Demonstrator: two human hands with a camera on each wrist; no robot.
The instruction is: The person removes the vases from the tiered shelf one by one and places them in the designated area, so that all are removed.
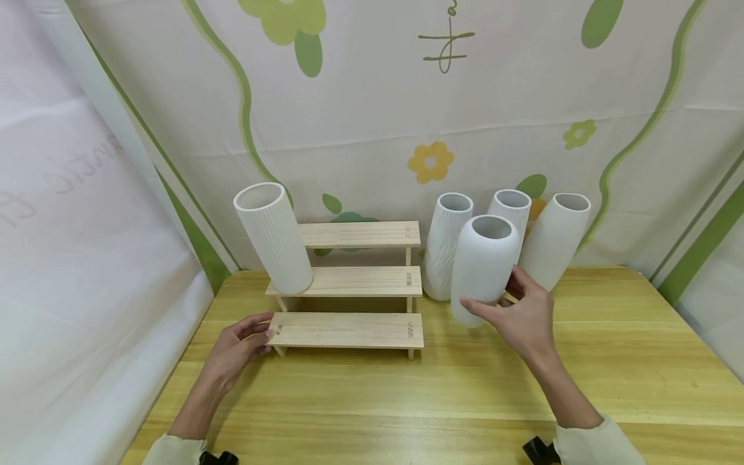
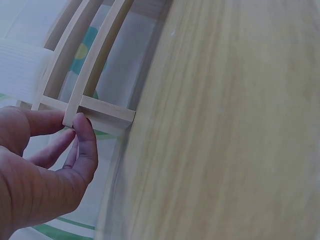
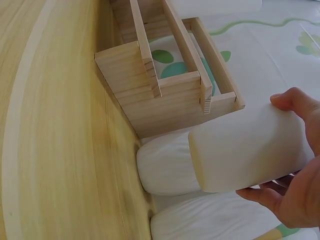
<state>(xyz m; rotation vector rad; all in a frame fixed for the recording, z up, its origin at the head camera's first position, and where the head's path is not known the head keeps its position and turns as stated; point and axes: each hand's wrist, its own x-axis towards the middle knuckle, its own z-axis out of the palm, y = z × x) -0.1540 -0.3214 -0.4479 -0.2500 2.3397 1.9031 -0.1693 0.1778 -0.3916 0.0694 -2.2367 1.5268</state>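
My right hand (image 1: 526, 316) grips a smooth white vase (image 1: 482, 265) round its side, thumb in front and fingers behind. In the right wrist view the base of this vase (image 3: 245, 150) is off the table, beside the end of the stepped wooden stand (image 3: 165, 110). With thumb and fingers, my left hand (image 1: 235, 349) pinches the left end of the stand's lowest board (image 1: 349, 329). The left wrist view shows the fingertips (image 2: 80, 122) at the board's corner. On the left end of the middle board (image 1: 360, 281) stands a ribbed white vase (image 1: 276, 239), upright.
Behind the held vase stand a textured white vase (image 1: 440, 252), a partly hidden white vase (image 1: 514, 201) and another white vase (image 1: 555, 242) on the wooden table (image 1: 372, 400). A printed cloth (image 1: 360, 129) hangs behind the table, with white fabric (image 1: 87, 258) at the left.
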